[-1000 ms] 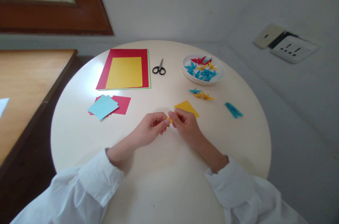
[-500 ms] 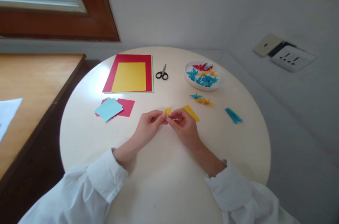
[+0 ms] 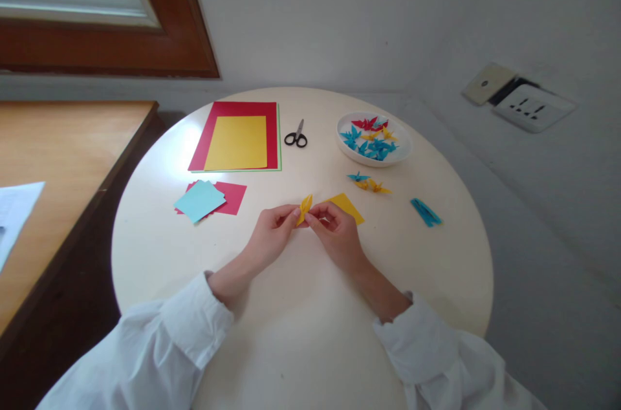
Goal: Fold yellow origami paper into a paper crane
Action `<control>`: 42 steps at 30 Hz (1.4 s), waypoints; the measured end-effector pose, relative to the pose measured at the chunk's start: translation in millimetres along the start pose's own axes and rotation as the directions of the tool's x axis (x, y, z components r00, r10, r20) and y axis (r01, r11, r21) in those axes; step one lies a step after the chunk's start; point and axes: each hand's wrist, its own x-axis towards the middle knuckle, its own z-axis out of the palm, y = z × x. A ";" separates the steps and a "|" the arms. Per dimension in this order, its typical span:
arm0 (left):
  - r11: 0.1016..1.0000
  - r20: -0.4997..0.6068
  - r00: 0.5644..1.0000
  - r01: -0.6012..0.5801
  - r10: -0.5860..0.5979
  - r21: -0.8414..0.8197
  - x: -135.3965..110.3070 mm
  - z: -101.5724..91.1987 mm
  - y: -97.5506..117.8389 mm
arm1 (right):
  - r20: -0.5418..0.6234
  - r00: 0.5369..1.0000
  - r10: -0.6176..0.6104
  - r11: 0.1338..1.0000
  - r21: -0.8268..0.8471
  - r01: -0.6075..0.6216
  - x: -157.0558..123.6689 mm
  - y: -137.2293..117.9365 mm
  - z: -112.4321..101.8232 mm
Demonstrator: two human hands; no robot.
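On the round white table (image 3: 301,332), the left hand (image 3: 276,227) and right hand (image 3: 338,229) pinch a folded yellow paper (image 3: 305,206) left of a yellow square sheet (image 3: 348,206), apparently mid-shaping, the next crease calling for light fingertip pressure.

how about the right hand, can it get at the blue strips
Probably yes: nothing tall stands between the right hand and the blue strips, though that hand is touching the yellow folded paper.
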 end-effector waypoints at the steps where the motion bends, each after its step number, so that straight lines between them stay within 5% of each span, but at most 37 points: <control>1: 1.000 0.001 1.000 0.001 -0.001 0.009 -0.1 -0.2 0.6 | 0.003 1.000 0.000 1.000 0.001 0.000 0.1 -0.1 0.1; 18: 0.930 -0.103 0.986 -0.086 0.131 0.357 -5.4 0.3 -10.5 | -0.048 0.993 -0.109 0.988 -0.116 0.103 -2.2 -2.8 0.8; 34: 0.970 -0.206 0.958 -0.161 0.198 0.182 -2.1 2.2 -6.6 | -0.042 0.957 -0.288 0.939 -0.207 0.274 -6.3 -6.5 -0.6; 42: 0.990 -0.199 0.973 -0.102 0.119 0.094 -3.2 4.1 -1.2 | -0.034 0.905 -0.423 0.867 -0.307 0.393 -8.2 -11.1 -3.0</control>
